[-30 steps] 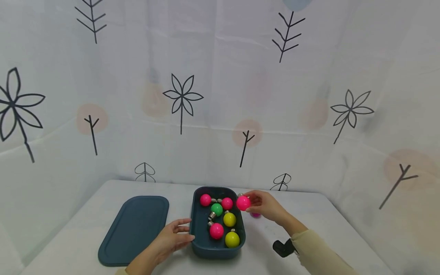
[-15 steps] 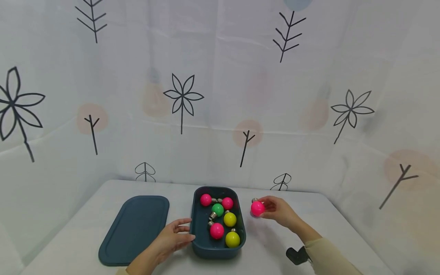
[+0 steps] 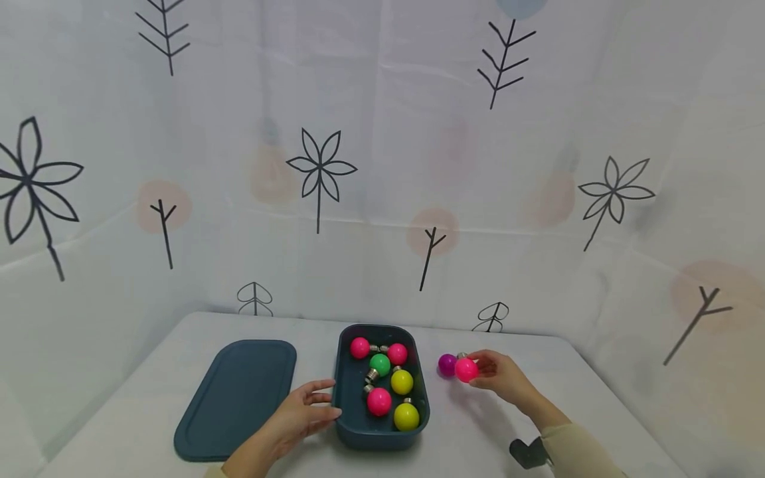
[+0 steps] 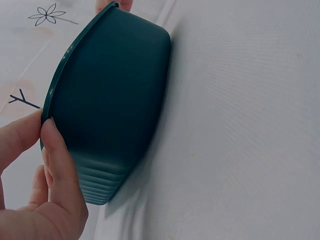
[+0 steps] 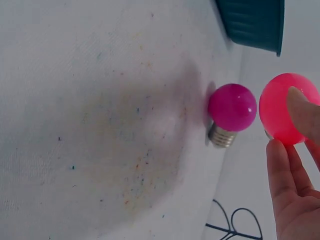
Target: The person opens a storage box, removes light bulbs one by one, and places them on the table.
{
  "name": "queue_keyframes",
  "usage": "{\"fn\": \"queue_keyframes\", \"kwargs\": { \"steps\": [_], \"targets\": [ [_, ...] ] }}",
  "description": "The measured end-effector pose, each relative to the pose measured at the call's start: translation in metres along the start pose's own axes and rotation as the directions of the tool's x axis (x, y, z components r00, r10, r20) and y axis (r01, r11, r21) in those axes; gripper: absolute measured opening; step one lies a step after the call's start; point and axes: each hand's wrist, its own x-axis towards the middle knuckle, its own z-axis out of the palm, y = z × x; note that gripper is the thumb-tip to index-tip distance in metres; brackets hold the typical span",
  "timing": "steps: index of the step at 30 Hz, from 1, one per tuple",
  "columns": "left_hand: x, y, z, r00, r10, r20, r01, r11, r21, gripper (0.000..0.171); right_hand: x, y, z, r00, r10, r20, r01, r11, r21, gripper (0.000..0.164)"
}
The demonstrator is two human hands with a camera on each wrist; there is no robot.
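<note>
A dark teal plastic box (image 3: 382, 441) holds several round-headed light bulbs, among them a green bulb (image 3: 380, 364) and a yellow bulb (image 3: 406, 417). My left hand (image 3: 301, 413) grips the box's left rim, with its fingertips at the edge in the left wrist view. To the right of the box, my right hand (image 3: 505, 380) pinches a bright pink light bulb (image 3: 466, 370) between thumb and fingers, a little above the table. Just beside it a purple light bulb (image 5: 232, 107) lies on the table, its metal screw base (image 5: 221, 136) showing in the right wrist view.
A dark teal lid (image 3: 236, 398) lies flat on the white table (image 3: 317, 458), left of the box. A black device (image 3: 530, 454) sits by the right wrist. Behind the table hangs a white cloth (image 3: 370, 199) printed with flowers and twigs.
My right hand has moved right, away from the box, carrying the pink light bulb, and the purple light bulb on the table has come into fuller view. The left hand stays at the rim.
</note>
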Motion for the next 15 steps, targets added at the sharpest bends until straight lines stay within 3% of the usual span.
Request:
{"fn": "queue_keyframes", "kwargs": {
  "steps": [10, 15],
  "targets": [
    [0.000, 0.001, 0.002, 1.000, -0.003, 0.005, 0.003, 1.000, -0.006, 0.064, 0.003, 0.019, 0.002, 0.999, 0.046, -0.022, -0.047, 0.999, -0.023, 0.044],
    [-0.001, 0.001, 0.001, 1.000, -0.006, -0.005, 0.006, 1.000, -0.009, 0.064, 0.006, 0.028, 0.006, 0.991, 0.131, -0.036, -0.132, 0.991, -0.031, 0.043]
  ]
}}
